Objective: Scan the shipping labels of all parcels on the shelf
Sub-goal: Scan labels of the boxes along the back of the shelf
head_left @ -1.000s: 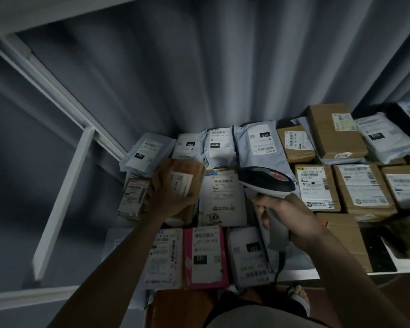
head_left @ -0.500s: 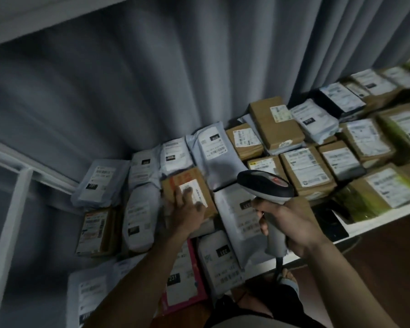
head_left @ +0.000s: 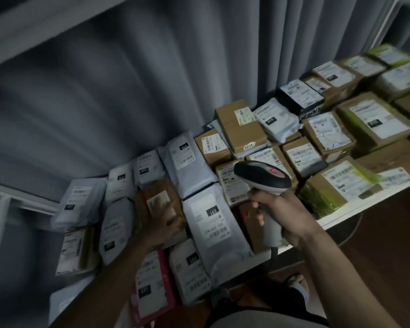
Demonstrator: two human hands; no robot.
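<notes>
We grip the scanner in the right hand, fingers curled round its handle. Left hand lies flat, fingers straight, on a brown parcel mid-shelf. Best to lift the fingers off its label, then aim squarely and steadily.

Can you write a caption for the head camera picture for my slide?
Right hand grips a barcode scanner over labelled parcels on a shelf while left hand rests on a brown parcel.

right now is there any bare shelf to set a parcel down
Hardly any: parcels cover the shelf edge to edge. Only its thin white front lip shows, right of the scanner. Most crowded around the left hand and the brown parcel.
</notes>
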